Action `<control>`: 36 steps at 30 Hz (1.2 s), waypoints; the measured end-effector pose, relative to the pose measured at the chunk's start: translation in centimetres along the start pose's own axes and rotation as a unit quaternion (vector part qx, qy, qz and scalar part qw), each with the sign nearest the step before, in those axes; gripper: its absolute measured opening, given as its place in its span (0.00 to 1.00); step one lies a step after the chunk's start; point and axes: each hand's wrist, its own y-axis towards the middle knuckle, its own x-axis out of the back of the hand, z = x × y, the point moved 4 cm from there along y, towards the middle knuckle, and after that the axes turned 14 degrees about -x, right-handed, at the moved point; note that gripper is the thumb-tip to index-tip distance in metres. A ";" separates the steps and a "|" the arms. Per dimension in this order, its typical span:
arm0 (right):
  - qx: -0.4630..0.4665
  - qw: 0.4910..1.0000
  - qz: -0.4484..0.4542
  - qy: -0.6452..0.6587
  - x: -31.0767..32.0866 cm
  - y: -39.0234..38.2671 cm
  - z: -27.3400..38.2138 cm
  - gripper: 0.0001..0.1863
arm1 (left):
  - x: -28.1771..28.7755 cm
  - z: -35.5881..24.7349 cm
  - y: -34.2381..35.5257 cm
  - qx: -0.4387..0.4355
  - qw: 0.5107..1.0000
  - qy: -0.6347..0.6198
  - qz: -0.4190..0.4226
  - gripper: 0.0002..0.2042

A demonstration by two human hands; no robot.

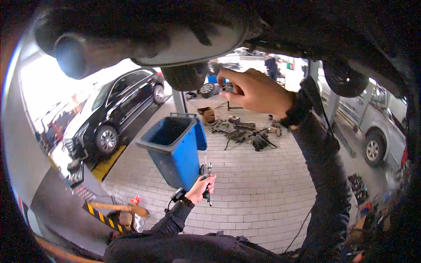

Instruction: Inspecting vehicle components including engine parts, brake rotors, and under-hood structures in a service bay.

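Observation:
Low in the middle, my left hand [201, 189] is closed around a slim hand tool [207, 193] with a shiny metal upper end and a dark lower part; its exact kind is hard to make out. A dark device is strapped at that wrist. My right hand [261, 93] is raised high, just below the dark underside of a lifted vehicle [193, 44]. Its index finger and thumb are bent, tips apart, with nothing visible between them; the other fingers are mostly hidden. Beside its fingertips hangs a dark rounded part [186, 76] of the underside.
A blue wheeled bin [175, 160] stands open beside my left hand. Dismantled parts [245, 133] lie on the brick-patterned floor [245, 184] beyond. A black car [118, 105] is parked left, a silver vehicle [381, 127] right. Another person [272, 66] stands far back. Lift posts [179, 101] rise nearby.

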 end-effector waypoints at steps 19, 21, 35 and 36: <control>0.024 1.000 0.008 0.012 -3.0 2.6 -1.0 0.24 | 5.2 1.0 -15.6 -0.083 0.969 -0.039 -0.229 0.15; 0.027 0.998 -0.051 0.003 -2.4 3.2 -1.6 0.23 | 4.8 0.8 -15.3 -0.070 0.970 -0.026 -0.233 0.15; 0.072 0.969 0.164 0.171 -0.7 0.9 14.8 0.17 | 6.5 0.0 -14.4 -0.066 0.982 -0.046 -0.172 0.08; 0.075 0.969 0.165 0.169 -0.2 1.0 15.7 0.17 | 6.6 -0.2 -14.5 -0.069 0.982 -0.037 -0.171 0.08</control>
